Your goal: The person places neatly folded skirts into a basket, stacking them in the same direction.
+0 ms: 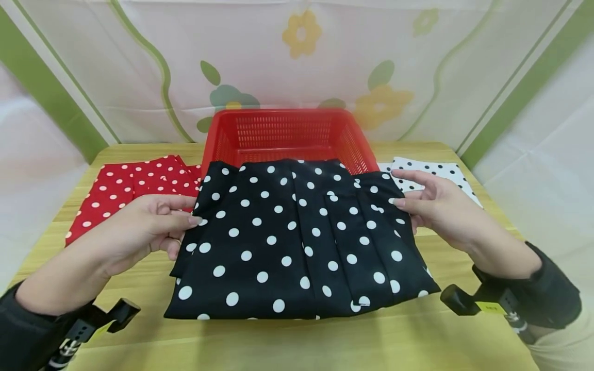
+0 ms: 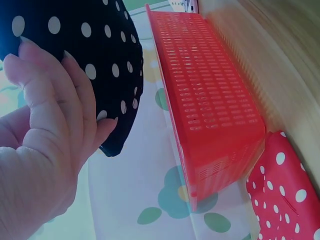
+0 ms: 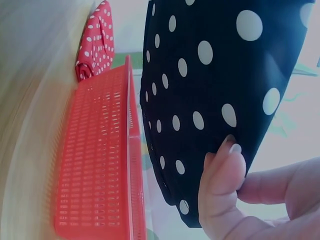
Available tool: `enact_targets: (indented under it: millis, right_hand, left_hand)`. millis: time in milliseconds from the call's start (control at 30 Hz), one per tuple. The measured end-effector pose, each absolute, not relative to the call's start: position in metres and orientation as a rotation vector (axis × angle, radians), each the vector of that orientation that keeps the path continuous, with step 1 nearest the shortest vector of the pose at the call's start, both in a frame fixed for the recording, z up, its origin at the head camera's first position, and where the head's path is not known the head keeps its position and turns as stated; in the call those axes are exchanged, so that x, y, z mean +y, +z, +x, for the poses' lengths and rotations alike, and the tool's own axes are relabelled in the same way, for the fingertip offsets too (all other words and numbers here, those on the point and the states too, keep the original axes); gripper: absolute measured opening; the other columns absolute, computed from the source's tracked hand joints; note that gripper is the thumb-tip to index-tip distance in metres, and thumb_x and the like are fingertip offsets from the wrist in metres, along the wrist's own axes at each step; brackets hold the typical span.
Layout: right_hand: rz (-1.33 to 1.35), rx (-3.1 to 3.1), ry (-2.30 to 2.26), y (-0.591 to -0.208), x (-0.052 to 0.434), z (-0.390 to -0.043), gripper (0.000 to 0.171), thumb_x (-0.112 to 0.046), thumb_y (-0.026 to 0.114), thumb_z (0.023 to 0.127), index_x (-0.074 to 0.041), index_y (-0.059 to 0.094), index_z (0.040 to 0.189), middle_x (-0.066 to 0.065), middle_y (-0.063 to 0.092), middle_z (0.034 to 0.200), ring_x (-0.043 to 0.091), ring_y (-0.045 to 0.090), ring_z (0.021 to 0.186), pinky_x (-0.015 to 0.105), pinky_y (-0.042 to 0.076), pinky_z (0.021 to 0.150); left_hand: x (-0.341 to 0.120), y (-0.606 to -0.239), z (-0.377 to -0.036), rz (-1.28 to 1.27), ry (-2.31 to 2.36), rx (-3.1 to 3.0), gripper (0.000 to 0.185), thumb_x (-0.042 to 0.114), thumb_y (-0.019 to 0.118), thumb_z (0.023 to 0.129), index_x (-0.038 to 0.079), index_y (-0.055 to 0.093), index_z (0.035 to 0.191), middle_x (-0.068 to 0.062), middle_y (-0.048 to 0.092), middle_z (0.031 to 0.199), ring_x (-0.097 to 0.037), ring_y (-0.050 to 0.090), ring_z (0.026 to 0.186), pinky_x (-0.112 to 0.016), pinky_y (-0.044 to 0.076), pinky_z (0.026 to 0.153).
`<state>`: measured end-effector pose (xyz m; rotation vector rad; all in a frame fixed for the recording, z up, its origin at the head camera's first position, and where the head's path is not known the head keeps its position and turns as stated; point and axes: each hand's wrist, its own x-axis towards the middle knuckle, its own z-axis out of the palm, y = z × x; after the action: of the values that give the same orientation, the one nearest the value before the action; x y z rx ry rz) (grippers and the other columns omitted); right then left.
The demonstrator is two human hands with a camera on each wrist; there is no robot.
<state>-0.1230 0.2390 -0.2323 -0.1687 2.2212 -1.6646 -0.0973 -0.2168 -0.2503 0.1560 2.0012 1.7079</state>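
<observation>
**Soft folded cloth, held at both side edges**

Head view: you have the black polka-dot cloth (image 1: pixel 297 242) folded into a thick pad, its near part over the wooden table (image 1: pixel 325 340) and its far edge over the front rim of the red basket (image 1: pixel 287 134). Judge it light, limp and somewhat slick; it will likely sag or unfold if held at one corner only, so the side edges near the middle are the sound places to take hold. Your left hand (image 1: pixel 148 229) pinches the left edge, thumb on top, fingers curled under. Your right hand (image 1: pixel 431 206) pinches the right edge, with the upper fingers stretched out fairly straight. A red dotted cloth (image 1: pixel 130 188) lies at the left of the basket, a white dotted cloth (image 1: pixel 436 172) at the right.

Left wrist view: your fingers (image 2: pixel 75 100) lie pressed against the underside of the black cloth, close together, with the basket just beside.

Right wrist view: your thumb (image 3: pixel 222 185) presses the cloth's edge against the fingers behind it; the fabric hangs in smooth layers.
</observation>
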Motion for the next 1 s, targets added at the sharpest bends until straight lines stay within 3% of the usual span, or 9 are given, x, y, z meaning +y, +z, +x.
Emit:
enact_targets:
  millis: [100, 233, 333, 600, 1000]
  right_hand:
    - [-0.165, 2.250, -1.662, -0.232, 0.238, -0.127, 0.051, 0.000, 0.056, 0.096, -0.003, 0.037, 0.143, 0.002, 0.071, 0.087, 0.019, 0.065, 0.066, 0.029, 0.056, 0.062]
    - [-0.186, 2.282, -1.690, -0.233, 0.236, -0.135, 0.021, 0.000, 0.056, 0.096, -0.011, 0.064, 0.113, -0.001, 0.070, 0.092, 0.017, 0.064, 0.068, 0.026, 0.055, 0.061]
    - [-0.194, 2.243, -1.770, -0.232, 0.235, -0.142, 0.024, 0.001, 0.055, 0.096, -0.017, 0.072, 0.098, -0.001, 0.069, 0.094, 0.014, 0.065, 0.073, 0.024, 0.055, 0.063]
    - [-0.120, 2.125, -1.834, -0.232, 0.231, -0.159, 0.029, -0.001, 0.052, 0.098, -0.019, 0.074, 0.092, -0.001, 0.068, 0.096, 0.014, 0.067, 0.080, 0.028, 0.057, 0.069]
    - [-0.037, 2.123, -1.860, -0.228, 0.221, -0.186, 0.033, -0.001, 0.050, 0.099, -0.021, 0.073, 0.086, -0.002, 0.069, 0.090, 0.011, 0.066, 0.077, 0.025, 0.056, 0.064]
  left_hand:
    - [-0.214, -0.249, -0.101, 0.148, 1.718, 1.992, 0.060, 0.009, 0.053, 0.099, -0.014, 0.023, 0.146, -0.006, 0.072, 0.101, -0.022, 0.069, 0.066, -0.026, 0.056, 0.060]
    - [-0.211, -0.245, -0.109, 0.109, 1.731, 1.981, 0.059, 0.011, 0.053, 0.100, -0.011, 0.024, 0.146, -0.005, 0.072, 0.101, -0.024, 0.071, 0.078, -0.027, 0.057, 0.063]
    - [-0.208, -0.242, -0.116, 0.068, 1.754, 1.961, 0.060, 0.013, 0.053, 0.100, -0.009, 0.024, 0.148, -0.004, 0.072, 0.101, -0.024, 0.072, 0.083, -0.028, 0.058, 0.067]
    - [-0.202, -0.245, -0.128, 0.003, 1.880, 1.865, 0.054, 0.011, 0.054, 0.099, -0.009, 0.030, 0.144, -0.004, 0.072, 0.098, -0.022, 0.072, 0.082, -0.028, 0.058, 0.066]
    - [-0.191, -0.238, -0.150, -0.019, 1.792, 2.019, 0.056, 0.018, 0.052, 0.101, -0.006, 0.030, 0.147, 0.006, 0.071, 0.095, -0.014, 0.071, 0.083, -0.025, 0.057, 0.073]
